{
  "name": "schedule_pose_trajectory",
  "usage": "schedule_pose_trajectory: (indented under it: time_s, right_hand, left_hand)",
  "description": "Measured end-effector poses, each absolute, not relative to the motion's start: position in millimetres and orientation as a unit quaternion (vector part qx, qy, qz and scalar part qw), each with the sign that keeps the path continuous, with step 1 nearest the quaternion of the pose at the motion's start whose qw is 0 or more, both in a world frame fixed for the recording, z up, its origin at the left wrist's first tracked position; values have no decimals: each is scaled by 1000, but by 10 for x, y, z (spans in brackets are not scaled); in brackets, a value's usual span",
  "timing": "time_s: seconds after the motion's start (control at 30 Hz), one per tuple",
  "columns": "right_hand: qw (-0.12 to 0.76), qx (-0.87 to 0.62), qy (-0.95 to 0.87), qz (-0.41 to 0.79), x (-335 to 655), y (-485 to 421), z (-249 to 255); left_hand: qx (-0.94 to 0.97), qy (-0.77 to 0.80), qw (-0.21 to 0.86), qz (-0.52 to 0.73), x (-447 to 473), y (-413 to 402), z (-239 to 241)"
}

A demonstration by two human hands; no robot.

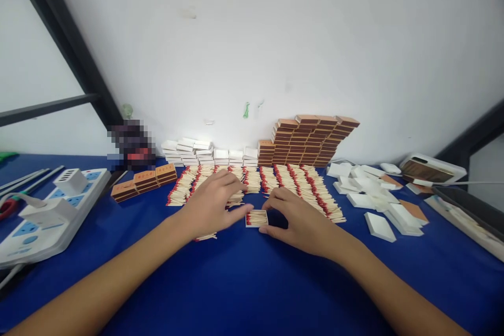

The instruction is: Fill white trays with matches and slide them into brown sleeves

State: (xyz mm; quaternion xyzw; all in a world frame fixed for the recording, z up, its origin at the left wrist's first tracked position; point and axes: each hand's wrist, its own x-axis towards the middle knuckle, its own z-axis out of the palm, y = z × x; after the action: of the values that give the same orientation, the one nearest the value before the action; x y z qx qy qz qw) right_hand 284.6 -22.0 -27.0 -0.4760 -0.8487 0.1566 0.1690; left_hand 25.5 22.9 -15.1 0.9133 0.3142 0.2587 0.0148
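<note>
Gripping the right end of a small white cardboard tray (253,225) of red-tipped matches, mid-frame: right hand (301,218), thumb and fingers narrowed. Left hand (210,197) spread fairly wide, thumb at the tray's upper-left corner, fingers over red-headed wooden matchsticks (315,189) laid in rows. Beyond, upper centre-right: stacked brown-sided matchboxes (307,142). Right of frame: scattered white cardboard pieces (380,226). Far left: white multi-socket power strip (53,244).
</note>
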Motion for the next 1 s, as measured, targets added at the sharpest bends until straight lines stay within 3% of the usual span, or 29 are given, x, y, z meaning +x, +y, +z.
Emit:
schedule_pose_trajectory:
  time_s: [0.47,1.0]
  right_hand:
    - [198,-473,-846,145,2846,-150,-332]
    - [224,-467,-846,127,2890,-111,-328]
  left_hand:
    - [882,348,-21,316,1465,1659,800]
    - [907,367,-5,205,1727,1842,1061]
